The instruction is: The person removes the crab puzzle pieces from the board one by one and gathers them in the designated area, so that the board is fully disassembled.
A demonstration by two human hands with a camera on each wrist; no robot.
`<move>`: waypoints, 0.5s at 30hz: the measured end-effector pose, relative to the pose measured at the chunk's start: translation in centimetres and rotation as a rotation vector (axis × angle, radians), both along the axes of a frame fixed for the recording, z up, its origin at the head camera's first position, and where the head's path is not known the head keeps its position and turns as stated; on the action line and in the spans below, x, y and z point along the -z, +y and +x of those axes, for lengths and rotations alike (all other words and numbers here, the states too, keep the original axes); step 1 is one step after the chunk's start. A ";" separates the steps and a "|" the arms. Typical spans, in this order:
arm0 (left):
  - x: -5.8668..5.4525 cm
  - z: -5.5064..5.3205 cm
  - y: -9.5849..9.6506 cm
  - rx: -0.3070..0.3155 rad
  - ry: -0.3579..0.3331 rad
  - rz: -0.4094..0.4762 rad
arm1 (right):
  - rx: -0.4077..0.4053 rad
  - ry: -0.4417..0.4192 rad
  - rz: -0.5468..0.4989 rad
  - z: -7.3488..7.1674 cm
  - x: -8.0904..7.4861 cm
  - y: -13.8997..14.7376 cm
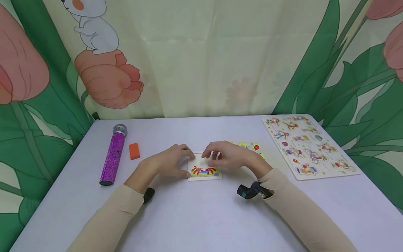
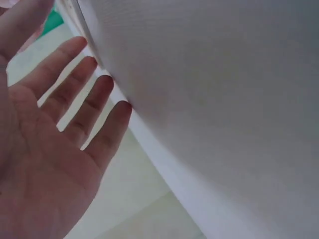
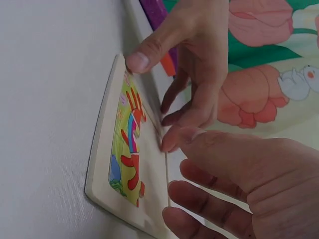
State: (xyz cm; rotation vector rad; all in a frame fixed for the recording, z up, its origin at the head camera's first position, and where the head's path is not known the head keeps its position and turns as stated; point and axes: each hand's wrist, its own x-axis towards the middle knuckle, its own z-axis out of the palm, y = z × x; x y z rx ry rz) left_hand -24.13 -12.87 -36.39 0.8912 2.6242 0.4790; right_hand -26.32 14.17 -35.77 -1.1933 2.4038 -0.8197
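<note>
A small wooden puzzle board [image 1: 204, 179] lies on the table between my hands. Its lower part carries a picture piece [image 3: 132, 132] with red legs and a rainbow band on yellow-green; the upper part is bare wood. My left hand [image 1: 171, 161] rests at the board's left side, thumb by the near corner and fingers by the far one. In the left wrist view the left hand's fingers [image 2: 99, 94] are straight and spread. Over the board's upper right my right hand [image 1: 228, 155] hovers with loosely bent fingers, and nothing shows in its grasp.
Yellow puzzle pieces [image 1: 252, 145] lie beyond the right hand, partly hidden by it. To the right sits a large picture board [image 1: 327, 168]. An orange block [image 1: 134, 151] and a glittery purple microphone [image 1: 112, 159] are on the left. A printed curtain [image 1: 201, 70] hangs behind the table.
</note>
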 end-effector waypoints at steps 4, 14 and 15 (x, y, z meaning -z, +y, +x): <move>-0.2 -0.2 0.1 -0.002 0.003 -0.008 | -0.032 -0.037 0.013 0.2 -0.1 -0.7; 0.1 -0.6 0.3 0.013 0.009 -0.016 | -0.070 -0.055 0.018 0.3 1.4 -1.7; 0.0 -0.8 0.4 0.016 0.013 -0.020 | -0.077 -0.044 0.012 0.3 1.5 -1.7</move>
